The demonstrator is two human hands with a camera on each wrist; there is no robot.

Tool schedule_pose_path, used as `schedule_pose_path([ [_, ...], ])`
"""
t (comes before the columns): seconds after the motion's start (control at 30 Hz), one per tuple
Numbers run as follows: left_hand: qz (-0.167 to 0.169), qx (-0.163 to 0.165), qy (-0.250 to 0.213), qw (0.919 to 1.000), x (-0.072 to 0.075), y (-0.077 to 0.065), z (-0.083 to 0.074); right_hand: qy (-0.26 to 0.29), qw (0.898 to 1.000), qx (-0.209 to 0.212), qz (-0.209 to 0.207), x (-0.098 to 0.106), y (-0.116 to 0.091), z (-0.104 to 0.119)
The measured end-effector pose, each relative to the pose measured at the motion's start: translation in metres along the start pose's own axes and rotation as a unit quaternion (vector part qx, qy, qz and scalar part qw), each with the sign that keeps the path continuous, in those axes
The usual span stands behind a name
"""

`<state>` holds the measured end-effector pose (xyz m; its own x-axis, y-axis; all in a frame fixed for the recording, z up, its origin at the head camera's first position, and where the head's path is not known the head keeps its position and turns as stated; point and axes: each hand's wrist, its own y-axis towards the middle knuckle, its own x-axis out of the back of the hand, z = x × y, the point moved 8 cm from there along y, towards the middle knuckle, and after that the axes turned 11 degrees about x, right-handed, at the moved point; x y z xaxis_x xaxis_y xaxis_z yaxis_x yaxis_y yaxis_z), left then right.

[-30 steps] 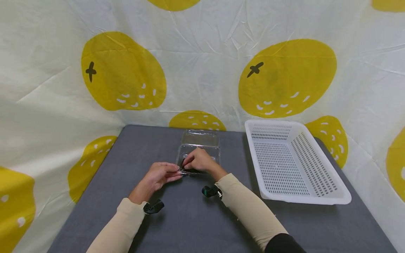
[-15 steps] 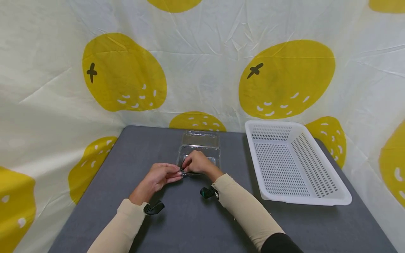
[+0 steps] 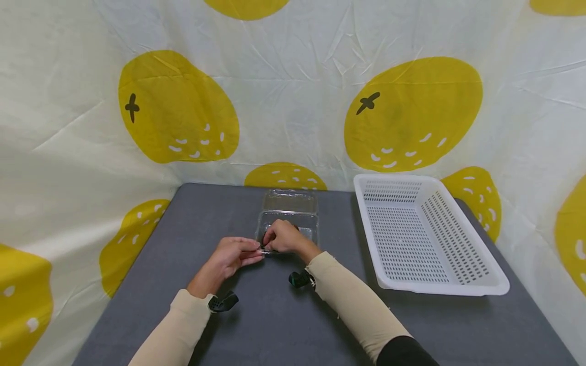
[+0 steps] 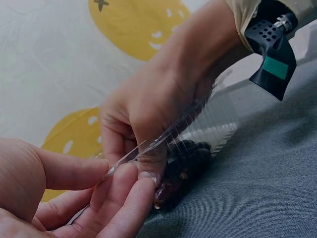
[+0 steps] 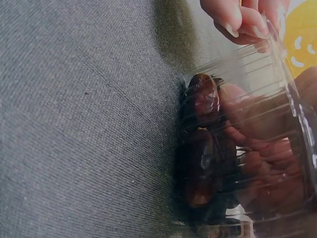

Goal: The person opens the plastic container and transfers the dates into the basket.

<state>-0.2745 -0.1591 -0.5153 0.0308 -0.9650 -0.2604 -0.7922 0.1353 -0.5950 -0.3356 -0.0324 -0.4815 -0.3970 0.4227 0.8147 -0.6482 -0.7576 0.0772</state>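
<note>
A clear plastic clamshell box stands on the table with its lid laid back. My left hand pinches the box's front left corner by its thin rim between thumb and fingers. Reaching down inside that same corner is my right hand, fingers bent. Through the ribbed wall in the right wrist view, its fingertip meets a glossy brown date against the front wall. Another date lies beside it in a row. In the left wrist view the dark dates show low behind the plastic.
A white perforated plastic basket sits to the right on the grey table. A pale curtain printed with yellow fruit hangs behind the table's back edge.
My right hand has shifted slightly left and lower into the box's front left corner; dark dates seen under it earlier are now mostly covered. My left hand keeps its hold on the corner.
</note>
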Motion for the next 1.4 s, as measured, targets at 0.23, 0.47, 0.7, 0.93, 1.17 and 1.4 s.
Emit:
schedule_pose_path([
  [0.23,0.005,-0.004,-0.007,1.0000,-0.002,0.001,0.000,0.025,1.000,-0.001,0.001,0.004,-0.003,0.000],
  [0.47,0.002,-0.002,0.001,1.0000,-0.001,0.002,-0.001,0.050,0.999,-0.004,-0.012,0.013,-0.006,0.001],
  [0.7,0.004,0.000,0.009,0.9999,-0.001,0.000,-0.002,0.082,0.996,-0.021,-0.017,0.027,-0.011,0.002],
  [0.93,0.005,0.002,0.012,0.9999,-0.001,-0.001,-0.002,0.094,0.995,-0.035,-0.026,0.047,-0.016,0.001],
  [1.17,0.006,0.001,0.006,1.0000,-0.002,0.000,-0.002,0.103,0.994,-0.037,-0.027,0.066,-0.023,-0.003],
  [1.4,0.000,0.003,0.005,1.0000,-0.001,-0.002,-0.002,0.110,0.992,-0.049,-0.043,0.090,-0.033,-0.009],
])
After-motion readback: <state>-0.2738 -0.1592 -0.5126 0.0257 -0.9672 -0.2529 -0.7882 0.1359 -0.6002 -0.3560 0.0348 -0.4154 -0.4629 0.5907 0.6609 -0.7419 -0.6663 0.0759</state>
